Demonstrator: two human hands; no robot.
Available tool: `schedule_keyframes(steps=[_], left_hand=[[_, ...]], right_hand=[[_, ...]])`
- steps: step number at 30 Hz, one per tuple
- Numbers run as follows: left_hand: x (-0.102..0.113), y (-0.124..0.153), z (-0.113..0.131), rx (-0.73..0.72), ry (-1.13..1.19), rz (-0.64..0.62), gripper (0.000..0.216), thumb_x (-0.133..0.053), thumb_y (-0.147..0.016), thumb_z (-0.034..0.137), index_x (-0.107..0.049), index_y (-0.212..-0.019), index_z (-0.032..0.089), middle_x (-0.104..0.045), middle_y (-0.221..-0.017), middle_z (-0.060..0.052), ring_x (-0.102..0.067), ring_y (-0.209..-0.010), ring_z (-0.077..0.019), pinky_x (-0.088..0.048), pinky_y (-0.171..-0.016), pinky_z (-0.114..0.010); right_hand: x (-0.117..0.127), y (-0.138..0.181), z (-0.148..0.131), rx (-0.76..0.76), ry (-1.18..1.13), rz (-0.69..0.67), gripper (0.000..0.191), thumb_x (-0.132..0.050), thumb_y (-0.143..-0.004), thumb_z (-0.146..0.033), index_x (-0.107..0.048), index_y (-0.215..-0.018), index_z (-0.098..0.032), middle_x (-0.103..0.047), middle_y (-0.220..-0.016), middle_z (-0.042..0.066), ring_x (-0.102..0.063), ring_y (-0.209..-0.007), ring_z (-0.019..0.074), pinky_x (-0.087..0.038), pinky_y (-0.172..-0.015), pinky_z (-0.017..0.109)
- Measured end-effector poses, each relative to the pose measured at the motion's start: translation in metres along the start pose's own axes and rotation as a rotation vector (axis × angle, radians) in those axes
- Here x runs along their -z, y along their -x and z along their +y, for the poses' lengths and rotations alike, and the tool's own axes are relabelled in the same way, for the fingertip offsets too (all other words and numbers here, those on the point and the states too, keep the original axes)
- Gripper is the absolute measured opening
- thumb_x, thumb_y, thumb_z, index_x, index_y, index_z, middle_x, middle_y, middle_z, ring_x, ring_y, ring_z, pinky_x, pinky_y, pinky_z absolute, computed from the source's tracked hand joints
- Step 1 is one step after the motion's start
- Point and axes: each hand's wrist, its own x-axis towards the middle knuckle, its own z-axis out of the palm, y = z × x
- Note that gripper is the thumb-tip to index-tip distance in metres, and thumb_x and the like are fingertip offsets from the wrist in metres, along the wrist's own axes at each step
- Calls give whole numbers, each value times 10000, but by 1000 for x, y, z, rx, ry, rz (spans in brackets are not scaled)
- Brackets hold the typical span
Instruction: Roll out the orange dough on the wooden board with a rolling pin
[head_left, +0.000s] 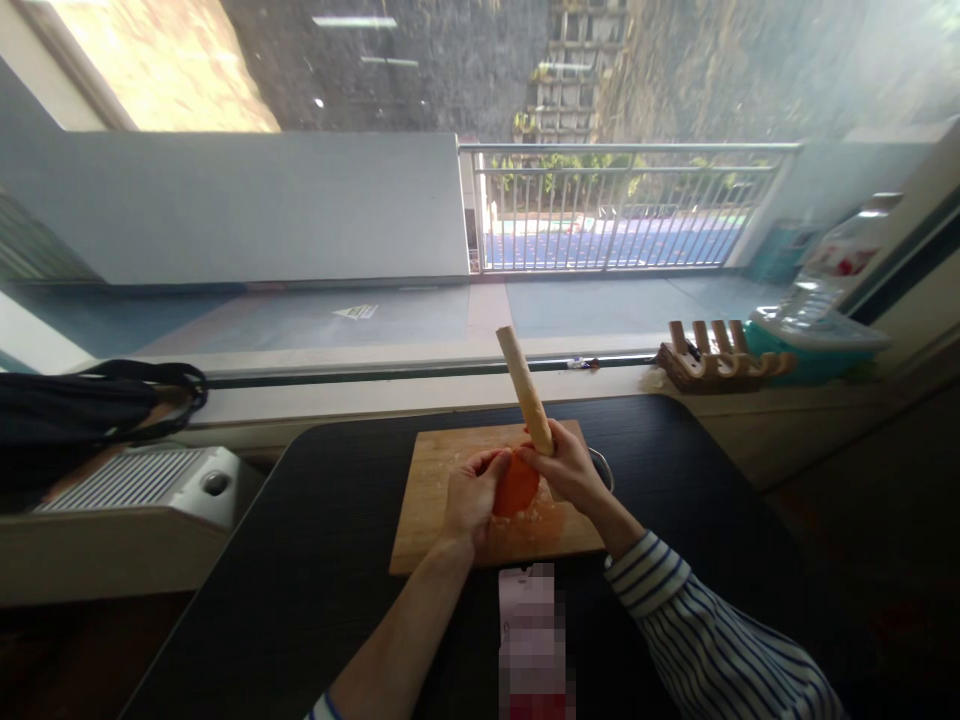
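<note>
Flat orange dough disc (517,488) is pinched at 12 o'clock by left grip (471,496) and right grip (574,470) above tan rectangular wooden board (429,500) on black worktop (334,520), pale wooden rolling pin (523,385) palmed in the latter toward 11 o'clock, presumably to avoid setting it down.

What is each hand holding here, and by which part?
Left hand: the orange disc, by its upper left edge. Right hand: the rolling pin, by its near end; this hand also touches the disc's upper edge.

A clear bottle (836,262) on a teal box (825,352) — a metal railing (628,149) outside.
</note>
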Motion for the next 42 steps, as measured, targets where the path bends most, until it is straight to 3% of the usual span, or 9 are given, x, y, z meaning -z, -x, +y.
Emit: schedule_keyframes(steps=[8, 13, 16, 19, 26, 30, 35, 42], left_hand=[[7, -3, 1, -17, 29, 118, 388, -780, -634, 372, -619, -901, 141, -668, -725, -3, -600, -596, -110, -483, -557, -224], [5, 1, 1, 27, 90, 5, 446, -790, -634, 347, -640, -996, 135, -687, -816, -37, -618, -649, -112, -494, -594, -219], [4, 3, 3, 43, 50, -23, 422, -810, -606, 308, -654, -951, 122, -691, -830, -60, -629, -678, -130, -489, -595, -221], [5, 2, 4, 28, 23, 28, 406, -809, -597, 300, -649, -924, 120, -689, -827, -64, -629, -678, -137, -484, -592, -231], [1, 0, 0, -70, 99, 146, 377, -795, -600, 332, -627, -874, 135, -672, -771, -30, -610, -639, -123, -473, -601, -244], [-1, 0, -2, -43, 131, 132, 405, -815, -567, 341, -647, -863, 122, -678, -763, -37, -609, -635, -126, -469, -596, -244], [0, 0, -4, -35, 138, 114, 393, -839, -542, 332, -677, -824, 112, -686, -731, -38, -607, -629, -119, -473, -596, -227], [9, -2, -3, 63, -1, -107, 458, -808, -580, 459, -710, -843, 96, -682, -702, -60, -587, -581, -132, -450, -534, -238]], right_hand=[[10, 0, 1, -17, -126, -31, 367, -726, -714, -337, -543, -1001, -200, -713, -949, 58, -662, -891, 206, -524, -744, 330], [11, 3, -2, 20, -95, -134, 327, -701, -737, -319, -554, -1005, -200, -703, -978, 58, -659, -934, 215, -528, -801, 354], [13, 5, -5, 47, -39, -179, 301, -671, -758, -296, -556, -1018, -196, -696, -1010, 64, -656, -931, 211, -526, -796, 348], [14, 7, -7, 96, 30, -205, 292, -644, -775, -267, -558, -1043, -193, -691, -1030, 66, -652, -912, 200, -518, -785, 337], [6, 9, -6, 157, 175, -105, 247, -643, -760, -267, -576, -986, -197, -696, -942, 38, -630, -809, 173, -491, -709, 295], [2, 11, -8, 184, 281, -44, 186, -618, -769, -274, -580, -934, -198, -682, -842, 9, -590, -707, 144, -452, -634, 255], [3, 11, -9, 183, 454, -76, 172, -583, -776, -260, -598, -937, -202, -639, -719, -23, -527, -609, 125, -386, -557, 233], [7, 4, -6, 187, 366, -139, 200, -587, -772, -266, -581, -966, -214, -682, -835, -3, -579, -700, 148, -428, -622, 252]])
